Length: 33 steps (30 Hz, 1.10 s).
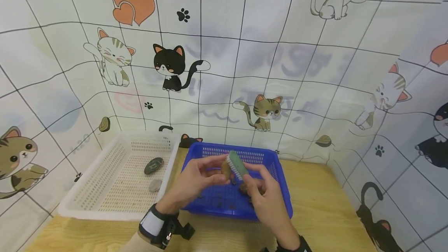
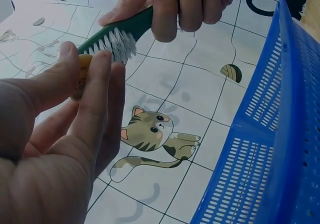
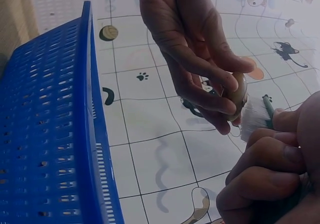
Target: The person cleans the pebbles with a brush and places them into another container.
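Observation:
Above the blue basket, my left hand [image 1: 197, 182] pinches a yellowish-brown stone [image 1: 225, 169] between thumb and fingers. My right hand [image 1: 267, 197] grips a green scrub brush [image 1: 238, 164] with white bristles. The bristles face the stone; whether they touch it or sit just short of it I cannot tell. In the right wrist view the stone [image 3: 240, 96] is held at the left hand's fingertips, with the brush [image 3: 256, 116] beside it. In the left wrist view, fingers hide much of the stone [image 2: 82, 76].
The blue basket [image 1: 238, 216] holds brown stones [image 1: 244, 188] and small brown bits. To its left stands a white basket [image 1: 105, 215] with a dark, marked stone [image 1: 154, 165] and a pale grey one [image 1: 155, 185]. Both stand on a wooden table [image 1: 315, 205] before a cat-patterned sheet [image 1: 224, 57].

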Motion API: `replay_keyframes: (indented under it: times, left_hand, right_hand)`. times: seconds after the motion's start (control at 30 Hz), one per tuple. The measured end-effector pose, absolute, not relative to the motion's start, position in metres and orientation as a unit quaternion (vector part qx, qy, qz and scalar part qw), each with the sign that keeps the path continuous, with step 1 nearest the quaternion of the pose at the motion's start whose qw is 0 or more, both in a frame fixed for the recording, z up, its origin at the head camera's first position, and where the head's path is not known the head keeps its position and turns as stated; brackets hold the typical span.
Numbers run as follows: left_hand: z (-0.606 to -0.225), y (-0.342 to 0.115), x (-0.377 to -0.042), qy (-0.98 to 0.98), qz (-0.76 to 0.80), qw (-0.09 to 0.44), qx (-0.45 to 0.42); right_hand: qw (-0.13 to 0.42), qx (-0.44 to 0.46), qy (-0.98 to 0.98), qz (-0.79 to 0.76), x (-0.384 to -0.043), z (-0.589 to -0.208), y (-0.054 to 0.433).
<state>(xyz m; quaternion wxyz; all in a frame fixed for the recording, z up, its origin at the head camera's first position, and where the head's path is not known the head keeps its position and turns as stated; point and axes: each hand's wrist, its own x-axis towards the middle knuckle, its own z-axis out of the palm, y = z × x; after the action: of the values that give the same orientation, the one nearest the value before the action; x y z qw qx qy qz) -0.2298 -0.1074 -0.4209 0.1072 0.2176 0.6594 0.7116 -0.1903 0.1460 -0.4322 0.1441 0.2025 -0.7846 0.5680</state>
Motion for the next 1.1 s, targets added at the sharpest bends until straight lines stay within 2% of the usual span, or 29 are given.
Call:
replay_keyframes:
  times: [0.23,0.67,0.97,1.1]
  left_hand:
    - [-0.425,-0.108,-0.226,0.646,0.725,0.094,0.219]
    - [-0.429,-0.105,-0.225,0.641,0.734,0.084,0.21]
    - [-0.432,-0.101,-0.222,0.654,0.726,0.077,0.199]
    - [-0.431,-0.099,-0.224,0.64,0.746,0.066,0.171]
  right_hand:
    - [0.16,0.217,-0.777,0.569,-0.19,-0.436,0.144]
    - [0.156,0.269,-0.756,0.576,-0.185,-0.439,0.134]
    - [0.148,0.206,-0.779,0.573,-0.187,-0.439,0.134]
    - [0.133,0.208,-0.773,0.584,-0.187,-0.439,0.133]
